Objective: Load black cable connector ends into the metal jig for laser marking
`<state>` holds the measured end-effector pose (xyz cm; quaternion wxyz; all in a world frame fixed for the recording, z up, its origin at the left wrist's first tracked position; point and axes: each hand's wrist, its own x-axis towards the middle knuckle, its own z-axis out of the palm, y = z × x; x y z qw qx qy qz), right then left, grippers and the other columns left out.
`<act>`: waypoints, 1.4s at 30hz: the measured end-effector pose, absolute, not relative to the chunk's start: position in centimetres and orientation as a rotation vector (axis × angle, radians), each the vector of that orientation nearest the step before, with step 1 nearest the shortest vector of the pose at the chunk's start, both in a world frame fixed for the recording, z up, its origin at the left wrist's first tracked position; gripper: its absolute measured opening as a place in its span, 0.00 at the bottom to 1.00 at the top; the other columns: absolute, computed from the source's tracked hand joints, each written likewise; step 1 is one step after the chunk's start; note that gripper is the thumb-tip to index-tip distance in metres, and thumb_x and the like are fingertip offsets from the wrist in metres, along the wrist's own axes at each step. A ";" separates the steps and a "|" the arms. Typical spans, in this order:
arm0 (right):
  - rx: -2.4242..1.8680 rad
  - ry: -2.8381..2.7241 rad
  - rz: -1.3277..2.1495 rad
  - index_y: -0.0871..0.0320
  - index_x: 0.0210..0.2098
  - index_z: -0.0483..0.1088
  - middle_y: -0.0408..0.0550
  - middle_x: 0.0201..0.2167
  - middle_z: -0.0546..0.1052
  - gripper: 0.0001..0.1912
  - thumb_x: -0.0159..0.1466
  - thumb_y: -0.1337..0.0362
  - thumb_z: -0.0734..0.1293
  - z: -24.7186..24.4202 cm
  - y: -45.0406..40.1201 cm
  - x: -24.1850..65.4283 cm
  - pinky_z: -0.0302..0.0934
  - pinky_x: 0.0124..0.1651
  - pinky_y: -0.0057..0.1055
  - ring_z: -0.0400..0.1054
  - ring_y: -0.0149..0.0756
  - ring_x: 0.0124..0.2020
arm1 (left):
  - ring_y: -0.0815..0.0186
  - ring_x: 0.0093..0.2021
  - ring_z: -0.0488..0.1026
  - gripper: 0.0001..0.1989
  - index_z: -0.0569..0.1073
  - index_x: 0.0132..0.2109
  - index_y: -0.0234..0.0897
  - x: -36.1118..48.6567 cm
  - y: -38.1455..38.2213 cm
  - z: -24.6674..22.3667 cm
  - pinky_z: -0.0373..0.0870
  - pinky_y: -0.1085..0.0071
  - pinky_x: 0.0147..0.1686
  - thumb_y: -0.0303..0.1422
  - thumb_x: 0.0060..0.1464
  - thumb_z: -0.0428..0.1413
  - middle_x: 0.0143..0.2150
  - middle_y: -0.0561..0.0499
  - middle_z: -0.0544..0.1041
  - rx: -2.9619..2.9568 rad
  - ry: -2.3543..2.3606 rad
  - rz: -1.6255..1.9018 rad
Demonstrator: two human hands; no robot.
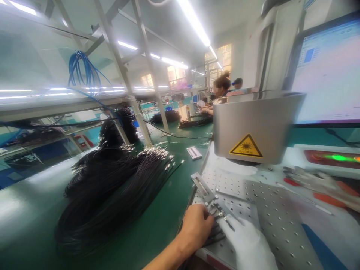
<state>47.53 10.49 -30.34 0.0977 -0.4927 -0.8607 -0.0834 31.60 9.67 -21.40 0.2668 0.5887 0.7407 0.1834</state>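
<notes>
My left hand (197,225), bare, is closed at the near end of a slotted metal fixture (203,186). Black cables (216,235) come out below its curled fingers, though the grip itself is partly hidden. From the right, my right hand (246,240) in a white glove reaches to the same spot, its fingers bent in against small metal connectors (221,213) on the fixture. What lies between those gloved fingertips cannot be made out. The fixture slants across the left edge of a perforated metal plate (277,228).
Bundles of black cable (112,202) with silvery ends cover the green table (168,204). A small slotted block (194,153) lies beyond. The metal housing (253,127) with a laser warning label overhangs the plate. Gloves (317,183) lie right, below a monitor (332,75). A co-worker (221,88) sits further back.
</notes>
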 end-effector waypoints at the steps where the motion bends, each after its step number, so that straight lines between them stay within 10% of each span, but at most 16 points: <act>1: -1.458 -2.551 -0.232 0.44 0.51 0.74 0.44 0.50 0.74 0.29 0.51 0.73 0.68 -30.3 10.5 47.6 0.67 0.39 0.32 0.70 0.43 0.43 | 0.70 0.26 0.57 0.09 0.60 0.21 0.39 31.7 9.6 -21.4 0.52 0.70 0.28 0.30 0.44 0.51 0.21 0.57 0.62 1.593 2.001 0.481; 14: -1.470 -2.587 -0.143 0.46 0.54 0.73 0.43 0.49 0.76 0.33 0.57 0.79 0.56 -25.8 10.4 47.7 0.67 0.39 0.30 0.70 0.39 0.38 | 0.69 0.27 0.57 0.08 0.60 0.21 0.39 31.4 10.2 -21.9 0.53 0.70 0.28 0.31 0.42 0.53 0.21 0.57 0.58 1.552 1.978 0.403; 42: -1.446 -2.659 0.134 0.38 0.53 0.71 0.42 0.48 0.76 0.32 0.48 0.66 0.68 -32.5 14.6 47.4 0.65 0.29 0.30 0.71 0.44 0.37 | 0.70 0.29 0.62 0.06 0.72 0.27 0.37 31.7 9.9 -22.2 0.56 0.73 0.31 0.25 0.42 0.52 0.26 0.55 0.68 1.655 1.987 0.569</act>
